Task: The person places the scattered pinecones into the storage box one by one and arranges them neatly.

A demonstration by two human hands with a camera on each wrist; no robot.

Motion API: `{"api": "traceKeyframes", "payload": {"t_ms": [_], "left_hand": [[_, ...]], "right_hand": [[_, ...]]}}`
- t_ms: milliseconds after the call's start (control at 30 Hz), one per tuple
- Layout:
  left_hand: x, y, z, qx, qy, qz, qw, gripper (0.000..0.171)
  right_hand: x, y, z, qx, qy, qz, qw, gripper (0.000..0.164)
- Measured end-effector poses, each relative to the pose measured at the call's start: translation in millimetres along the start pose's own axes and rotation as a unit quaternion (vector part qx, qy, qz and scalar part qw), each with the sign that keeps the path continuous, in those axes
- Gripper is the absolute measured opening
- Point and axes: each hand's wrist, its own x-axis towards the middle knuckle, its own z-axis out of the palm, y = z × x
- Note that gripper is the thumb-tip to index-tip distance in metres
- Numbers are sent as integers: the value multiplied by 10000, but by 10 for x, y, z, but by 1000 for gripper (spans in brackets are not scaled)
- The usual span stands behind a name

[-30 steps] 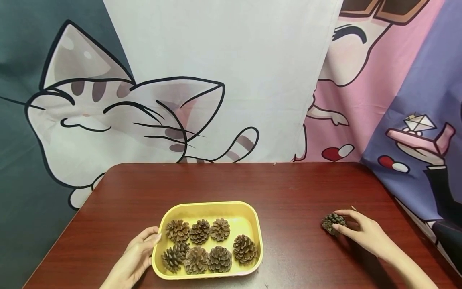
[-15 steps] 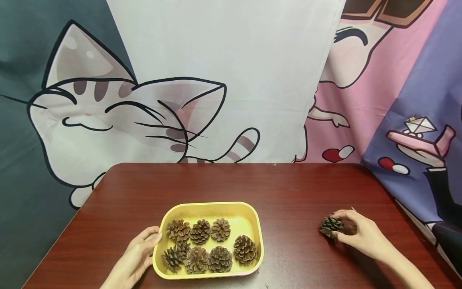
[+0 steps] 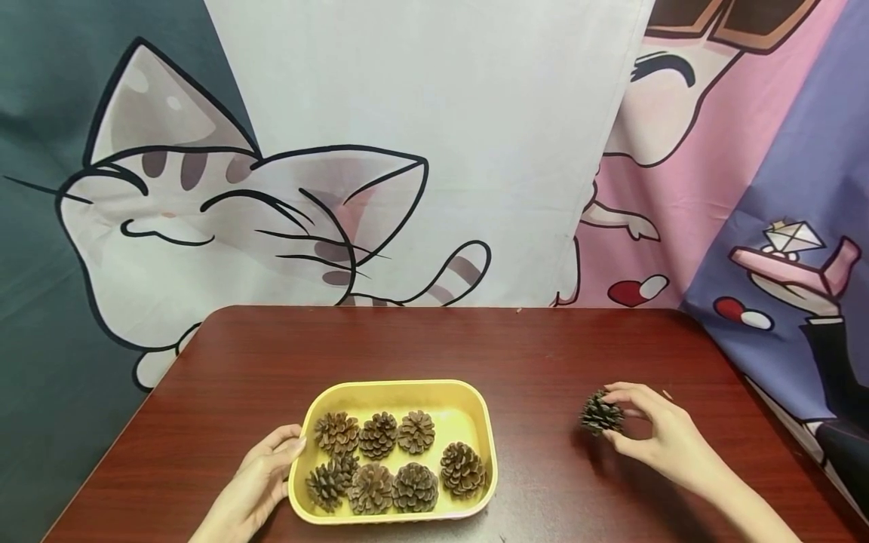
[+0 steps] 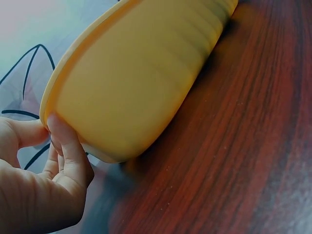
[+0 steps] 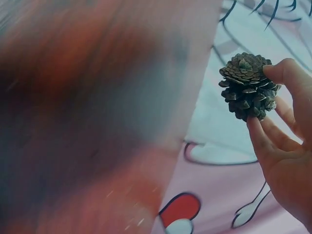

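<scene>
My right hand (image 3: 655,430) pinches a dark brown pine cone (image 3: 601,413) between thumb and fingers, over the right part of the table. In the right wrist view the same pine cone (image 5: 247,87) shows its layered scales, with the fingertips on opposite sides of it. My left hand (image 3: 254,479) grips the left end of a yellow plastic tray (image 3: 490,422) at its rim. The left wrist view shows thumb and fingers pinching that rim, along the tray's outer wall (image 4: 122,92). Inside the tray lie several brown pine cones (image 3: 416,486) in two rough rows.
The dark red wooden table (image 3: 529,354) has rounded far corners. Behind it hangs a printed cloth backdrop (image 3: 516,151) with a cartoon cat at left. A small light scrap (image 3: 667,394) lies beyond the right hand.
My right hand has moved left with the pine cone, which now shows a shadow beneath it on the table. The left hand and tray have stayed in place.
</scene>
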Motion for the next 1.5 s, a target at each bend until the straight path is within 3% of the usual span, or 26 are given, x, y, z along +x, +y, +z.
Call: {"api": "traceKeyframes", "payload": {"t_ms": [267,533,900,1233,1500], "left_hand": [[1,13,9,-16,329,-153,9993,12],[2,-12,12,45,316,-86,9995,8],[-2,-13,27,7,355,-47,9994,11],[-4,-13,50,51,480,-25,9988,13],[-9,-10,61,13,333,78,9994,12]], "right_hand": [[259,-264,106,367,-212,-81,9991,50],[576,-509,310,815,105,-877,9928,54],[866,-787,637,1464,-504,-935,9835,47],[956,-857,923,1577,-933,-981,9782,41],[961,-886,1038,1372,-1363,-858,9774,36]]}}
